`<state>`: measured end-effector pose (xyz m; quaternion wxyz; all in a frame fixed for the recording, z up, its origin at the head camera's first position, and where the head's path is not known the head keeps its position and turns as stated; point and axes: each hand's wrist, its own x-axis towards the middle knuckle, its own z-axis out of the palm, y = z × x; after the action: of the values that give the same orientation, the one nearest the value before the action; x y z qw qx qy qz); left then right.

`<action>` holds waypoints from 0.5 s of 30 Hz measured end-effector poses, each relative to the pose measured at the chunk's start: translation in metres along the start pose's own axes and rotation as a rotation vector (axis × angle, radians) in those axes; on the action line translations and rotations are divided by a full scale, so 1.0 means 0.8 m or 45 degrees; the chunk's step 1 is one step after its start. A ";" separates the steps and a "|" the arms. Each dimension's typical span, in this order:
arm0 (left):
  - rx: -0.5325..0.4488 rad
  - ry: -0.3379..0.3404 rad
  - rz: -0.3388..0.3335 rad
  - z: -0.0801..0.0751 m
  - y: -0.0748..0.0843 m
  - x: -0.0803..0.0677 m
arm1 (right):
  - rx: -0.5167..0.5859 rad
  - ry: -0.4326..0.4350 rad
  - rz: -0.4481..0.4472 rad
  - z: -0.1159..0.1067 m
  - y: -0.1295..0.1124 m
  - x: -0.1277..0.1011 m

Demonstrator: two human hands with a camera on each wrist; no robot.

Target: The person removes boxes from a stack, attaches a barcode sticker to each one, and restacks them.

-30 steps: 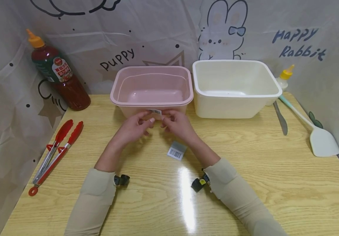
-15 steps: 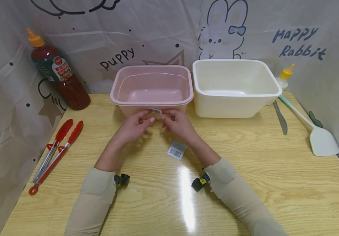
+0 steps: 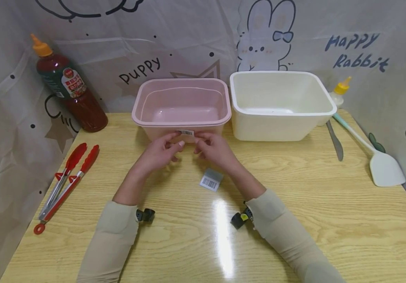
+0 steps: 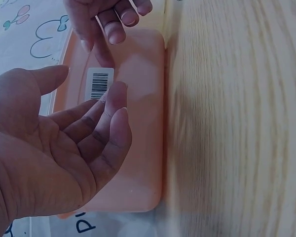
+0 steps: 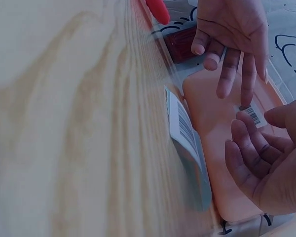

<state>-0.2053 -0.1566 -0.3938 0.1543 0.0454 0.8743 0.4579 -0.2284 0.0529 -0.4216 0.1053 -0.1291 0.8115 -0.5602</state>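
Fingers (image 4: pixel 113 106) of both hands, loosely spread, touch the barcode sticker (image 3: pixel 186 133) on the pink tub (image 3: pixel 182 103); wooden table (image 3: pixel 294 204), cartoon-print curtain (image 3: pixel 174 43).

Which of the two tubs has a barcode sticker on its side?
The pink tub, the left one. Its front wall carries a barcode sticker, which both hands touch. The white tub beside it shows no sticker.

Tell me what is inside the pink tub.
The pink tub shows only its bare floor and walls, with nothing lying in it. Its near inner wall is hidden by the rim. A barcode sticker sits on its outer front, touched by both hands.
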 end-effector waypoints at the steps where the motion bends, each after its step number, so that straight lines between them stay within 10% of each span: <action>1: -0.002 0.000 -0.002 0.000 0.000 0.000 | -0.004 0.003 0.008 -0.001 0.000 0.000; 7: -0.001 0.000 -0.011 0.002 0.002 0.001 | -0.096 0.030 0.047 -0.002 0.000 -0.002; 15: -0.019 -0.002 -0.001 0.001 0.002 0.000 | -0.087 -0.196 -0.081 0.012 -0.005 0.004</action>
<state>-0.2049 -0.1549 -0.3927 0.1555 0.0442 0.8707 0.4644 -0.2278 0.0420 -0.4211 0.1449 -0.2008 0.8152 -0.5235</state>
